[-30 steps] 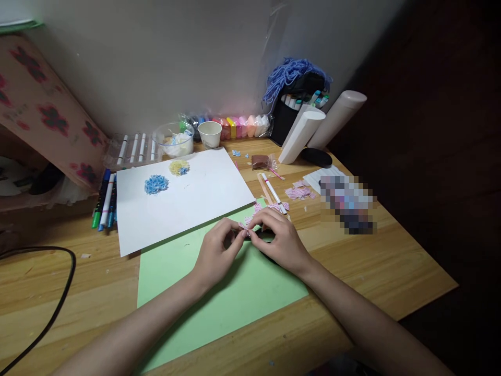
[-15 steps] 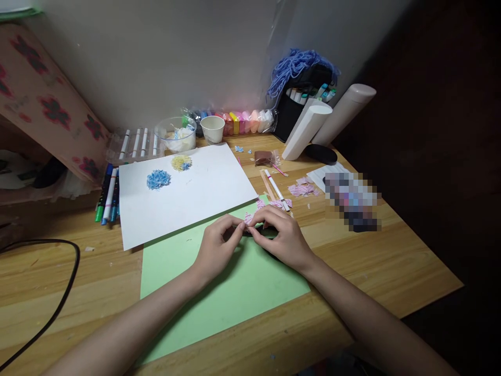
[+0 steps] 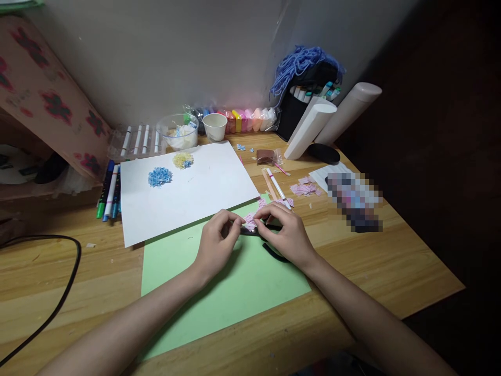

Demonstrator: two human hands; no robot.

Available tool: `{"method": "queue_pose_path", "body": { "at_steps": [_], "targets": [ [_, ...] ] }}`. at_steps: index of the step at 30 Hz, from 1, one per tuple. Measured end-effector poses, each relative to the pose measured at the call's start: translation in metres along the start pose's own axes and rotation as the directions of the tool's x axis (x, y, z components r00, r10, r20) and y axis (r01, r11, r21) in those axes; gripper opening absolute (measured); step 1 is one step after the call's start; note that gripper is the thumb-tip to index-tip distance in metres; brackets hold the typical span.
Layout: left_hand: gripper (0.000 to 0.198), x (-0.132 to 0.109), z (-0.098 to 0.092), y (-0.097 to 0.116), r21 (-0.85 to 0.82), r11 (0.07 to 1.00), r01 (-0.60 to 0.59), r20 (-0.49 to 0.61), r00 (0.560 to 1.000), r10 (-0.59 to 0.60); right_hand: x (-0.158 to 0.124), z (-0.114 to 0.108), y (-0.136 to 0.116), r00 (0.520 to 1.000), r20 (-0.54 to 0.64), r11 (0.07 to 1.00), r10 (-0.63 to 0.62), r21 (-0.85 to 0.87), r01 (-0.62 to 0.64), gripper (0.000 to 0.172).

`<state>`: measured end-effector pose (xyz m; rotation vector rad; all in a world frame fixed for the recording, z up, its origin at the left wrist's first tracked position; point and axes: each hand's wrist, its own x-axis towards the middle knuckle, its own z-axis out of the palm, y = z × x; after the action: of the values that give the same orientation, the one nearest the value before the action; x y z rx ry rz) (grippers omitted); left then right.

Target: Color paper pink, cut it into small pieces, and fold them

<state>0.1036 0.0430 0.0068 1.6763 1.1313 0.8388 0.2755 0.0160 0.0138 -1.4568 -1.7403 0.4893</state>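
Over the green sheet (image 3: 183,313), my left hand (image 3: 219,237) and my right hand (image 3: 285,232) face each other, thumb and fingers pinched. A small scrap of pink striped paper (image 3: 249,220) spans the gap between their fingertips, its edges partly covered. Beneath the hands lie black scissors (image 3: 274,254), partly hidden by my right hand. Just behind the fingers, more pink striped scraps rest at the sheet's far edge. A white sheet (image 3: 188,203) overlaps the green one and carries a blue clump (image 3: 160,177) and a yellow clump (image 3: 182,160) of shredded bits.
To the right are a pink scrap pile (image 3: 304,187), a white marker (image 3: 278,188) and a blurred-out item (image 3: 354,202). Behind stand a clear bowl (image 3: 178,137), a paper cup (image 3: 215,128) and white bottles (image 3: 311,130). Pens (image 3: 110,192) and a black cable (image 3: 76,261) lie left.
My fingertips have moved slightly apart, and more of the pink striped scrap shows between them. More of the scissors is visible under my right hand. The view has shifted a little.
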Motion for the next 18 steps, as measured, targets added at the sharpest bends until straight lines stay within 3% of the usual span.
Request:
{"method": "queue_pose_path", "body": {
  "at_steps": [5,10,18],
  "targets": [
    [0.018,0.0,-0.001,-0.001,0.001,1.0,0.006,-0.035,0.999,-0.006,0.006,0.001,0.013,0.999,0.022,0.987,0.032,-0.16,-0.028,0.005],
    [0.019,0.0,-0.001,-0.002,-0.012,1.0,0.005,-0.033,0.999,-0.005,0.01,0.002,0.019,0.99,0.138,0.969,-0.028,-0.241,0.061,0.004],
    [0.018,0.0,0.0,-0.003,-0.006,1.0,-0.009,-0.035,0.999,0.009,0.01,0.002,0.016,0.992,0.096,0.962,-0.079,-0.254,0.101,0.008]
  ]
}}
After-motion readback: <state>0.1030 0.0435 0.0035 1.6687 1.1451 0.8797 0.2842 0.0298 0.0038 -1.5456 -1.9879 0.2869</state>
